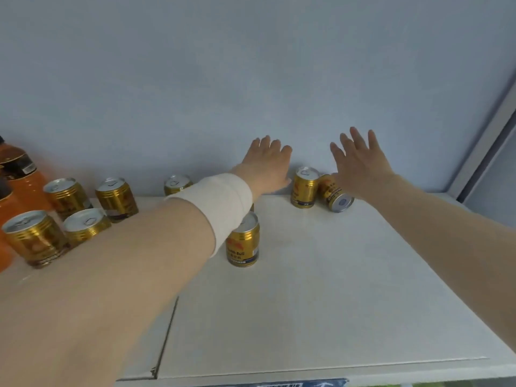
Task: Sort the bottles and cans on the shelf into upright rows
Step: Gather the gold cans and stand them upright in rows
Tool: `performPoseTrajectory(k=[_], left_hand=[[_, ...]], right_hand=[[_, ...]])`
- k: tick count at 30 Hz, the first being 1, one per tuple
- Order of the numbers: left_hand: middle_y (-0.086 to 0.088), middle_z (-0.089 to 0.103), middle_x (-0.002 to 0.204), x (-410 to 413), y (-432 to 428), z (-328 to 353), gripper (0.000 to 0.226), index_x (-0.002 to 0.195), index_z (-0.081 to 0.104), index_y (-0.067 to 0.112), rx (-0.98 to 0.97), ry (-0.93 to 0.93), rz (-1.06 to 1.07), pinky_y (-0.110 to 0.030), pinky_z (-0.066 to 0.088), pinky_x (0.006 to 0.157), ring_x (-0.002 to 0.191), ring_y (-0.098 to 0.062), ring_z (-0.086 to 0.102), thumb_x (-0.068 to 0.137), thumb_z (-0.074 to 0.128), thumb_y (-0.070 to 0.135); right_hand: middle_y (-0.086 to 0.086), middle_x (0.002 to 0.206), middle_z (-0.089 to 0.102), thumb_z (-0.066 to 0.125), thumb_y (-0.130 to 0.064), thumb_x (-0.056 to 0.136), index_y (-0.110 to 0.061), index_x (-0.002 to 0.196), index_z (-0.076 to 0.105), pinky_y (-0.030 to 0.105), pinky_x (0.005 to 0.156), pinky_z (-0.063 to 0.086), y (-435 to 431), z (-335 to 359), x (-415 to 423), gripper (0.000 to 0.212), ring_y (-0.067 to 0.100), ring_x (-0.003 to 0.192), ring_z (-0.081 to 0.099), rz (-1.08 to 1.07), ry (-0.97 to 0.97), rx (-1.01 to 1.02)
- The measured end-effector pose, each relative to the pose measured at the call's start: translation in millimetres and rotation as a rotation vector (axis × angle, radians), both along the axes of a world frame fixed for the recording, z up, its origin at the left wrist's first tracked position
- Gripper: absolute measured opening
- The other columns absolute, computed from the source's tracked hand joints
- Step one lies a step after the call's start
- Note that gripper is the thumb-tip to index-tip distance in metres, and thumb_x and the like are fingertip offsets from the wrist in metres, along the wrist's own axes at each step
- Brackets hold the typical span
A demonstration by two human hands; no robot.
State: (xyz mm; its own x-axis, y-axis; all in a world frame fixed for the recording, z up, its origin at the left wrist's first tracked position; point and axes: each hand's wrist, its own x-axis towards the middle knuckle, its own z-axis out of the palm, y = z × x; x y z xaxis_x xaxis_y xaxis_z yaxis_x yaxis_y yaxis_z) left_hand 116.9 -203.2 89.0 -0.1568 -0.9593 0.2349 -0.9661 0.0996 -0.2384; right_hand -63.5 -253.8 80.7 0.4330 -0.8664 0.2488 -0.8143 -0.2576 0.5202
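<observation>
The white shelf [307,303] holds orange bottles [25,188] and 4 upright gold cans [33,238] at the frame's left. Right of centre, 1 tipped can [336,196] wants a grip round its side, then standing beside its upright neighbour [304,188]. The right hand [360,169] hovers above it, fingers spread, empty; the left hand [268,166] reaches alongside, empty too.

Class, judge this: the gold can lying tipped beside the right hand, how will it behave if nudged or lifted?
Lying with its round base showing, the tipped can would probably roll if nudged, perhaps into the upright can beside it. Its glossy metal wall looks rigid but possibly slippery.
</observation>
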Motion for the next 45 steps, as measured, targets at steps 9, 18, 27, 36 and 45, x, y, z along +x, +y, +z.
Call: performPoseTrajectory(k=[9, 18, 27, 36, 45], left_hand=[[-0.015, 0.039, 0.141, -79, -85, -32, 0.061, 0.140, 0.032, 0.009, 0.041, 0.018, 0.122, -0.044, 0.025, 0.109, 0.132, -0.035, 0.033, 0.091, 0.049, 0.041], [-0.013, 0.036, 0.143, -84, -112, -74, 0.087, 0.146, 0.017, 0.011, 0.107, 0.408, 0.380, -0.042, 0.035, 0.101, 0.129, -0.032, 0.040, 0.083, 0.061, 0.050], [-0.012, 0.045, 0.129, -67, -132, -100, 0.077, 0.130, 0.037, 0.010, 0.052, 0.898, 0.355, -0.038, 0.044, 0.096, 0.118, -0.029, 0.051, 0.070, 0.079, 0.032], [-0.006, 0.053, 0.120, -61, -89, -66, 0.073, 0.124, 0.044, 0.010, 0.091, 0.941, 0.267, -0.032, 0.046, 0.088, 0.113, -0.023, 0.052, 0.067, 0.082, 0.034], [0.006, 0.048, 0.111, -40, 51, 2, 0.074, 0.130, 0.045, 0.017, -0.047, 0.846, 0.331, -0.023, 0.034, 0.078, 0.100, -0.010, 0.043, 0.069, 0.078, 0.041]], right_hand=[[0.013, 0.157, 0.006, 0.030, -0.043, 0.097, -0.010, 0.148, 0.008, 0.054, 0.115, 0.002, -76, -16, -60, 0.064, 0.032, 0.145, -0.002, 0.077, 0.048, 0.062], [0.013, 0.132, 0.046, 0.036, -0.048, 0.095, -0.008, 0.132, 0.041, 0.038, 0.099, 0.034, -106, -72, -49, 0.055, 0.031, 0.126, 0.040, 0.037, -0.556, 0.371], [0.001, 0.052, 0.055, 0.064, -0.050, 0.078, -0.009, 0.071, 0.043, 0.023, 0.054, 0.037, -128, -94, -25, 0.046, 0.014, 0.059, 0.050, -0.244, -1.084, 0.842], [0.020, 0.104, 0.067, 0.079, -0.030, 0.070, 0.004, 0.108, 0.060, 0.042, 0.092, 0.052, -101, -74, -65, 0.054, 0.031, 0.094, 0.065, -0.233, -1.587, 0.961], [0.009, 0.104, 0.066, 0.072, -0.023, 0.077, -0.005, 0.110, 0.057, 0.035, 0.093, 0.050, -1, -19, -71, 0.041, 0.022, 0.095, 0.065, 0.106, -1.799, 1.028]])
